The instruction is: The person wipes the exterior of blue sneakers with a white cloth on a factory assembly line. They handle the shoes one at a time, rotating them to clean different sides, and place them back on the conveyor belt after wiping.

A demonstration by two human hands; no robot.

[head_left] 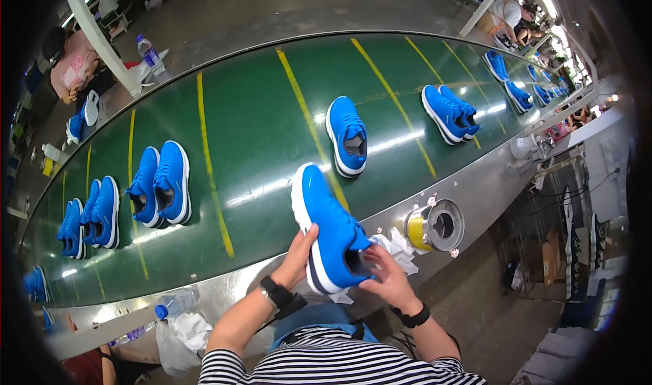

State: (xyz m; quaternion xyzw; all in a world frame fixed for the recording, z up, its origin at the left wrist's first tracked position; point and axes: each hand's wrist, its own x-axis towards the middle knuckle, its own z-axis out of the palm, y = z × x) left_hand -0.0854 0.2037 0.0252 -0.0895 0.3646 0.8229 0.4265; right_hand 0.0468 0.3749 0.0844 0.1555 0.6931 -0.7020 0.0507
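A blue sneaker with a white sole is held up over the near edge of the conveyor belt, its toe pointing away from me. My left hand grips the sole's left side, thumb against the edge. At the heel, my right hand has its fingers at the collar opening and its thumb below. Farther off, a single matching blue sneaker rests on the green belt, apart from the held one. The inside of the held shoe is mostly dark.
Pairs of blue sneakers sit on the belt to the left, and another pair to the right. A round tin with yellow tape stands beside crumpled white paper. A plastic bottle lies at the near left edge. People work beyond the belt.
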